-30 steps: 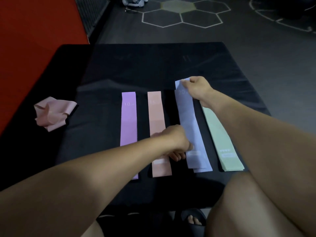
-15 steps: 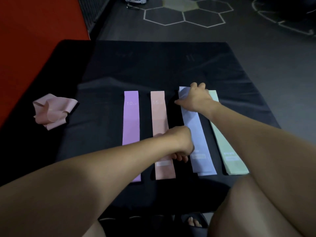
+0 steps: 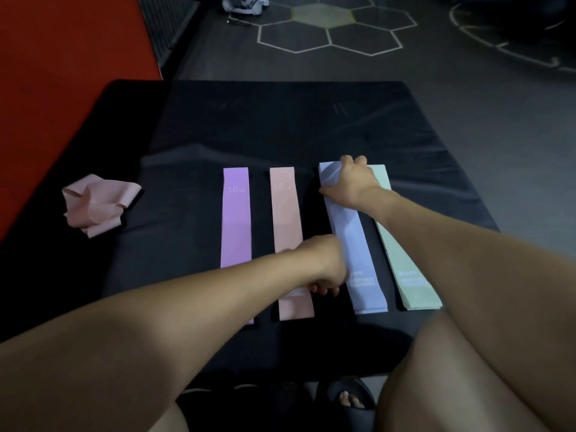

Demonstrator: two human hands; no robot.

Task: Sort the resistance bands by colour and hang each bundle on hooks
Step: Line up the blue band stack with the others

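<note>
Purple band (image 3: 236,219), peach band (image 3: 286,213), pale blue band (image 3: 352,241), mint band (image 3: 405,263) on a black mat (image 3: 280,126); crumpled pink band (image 3: 96,202); red floor (image 3: 62,57).

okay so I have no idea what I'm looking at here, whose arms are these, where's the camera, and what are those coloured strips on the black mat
There is no machine here: these are a person's two bare arms, filmed by one wide-angle camera worn on the person's head, looking forward and down. The bare knees at the bottom are theirs too.

On the black floor mat lie four flat stretchy resistance bands side by side: a purple band, a peach band, a pale blue band and a mint green band. A crumpled pink band sits apart at the left.

The right hand grips the far end of the pale blue band, which looks bunched there. The left hand is curled beside that band's near part; whether it pinches the edge is hidden. No hooks are in view.
</note>
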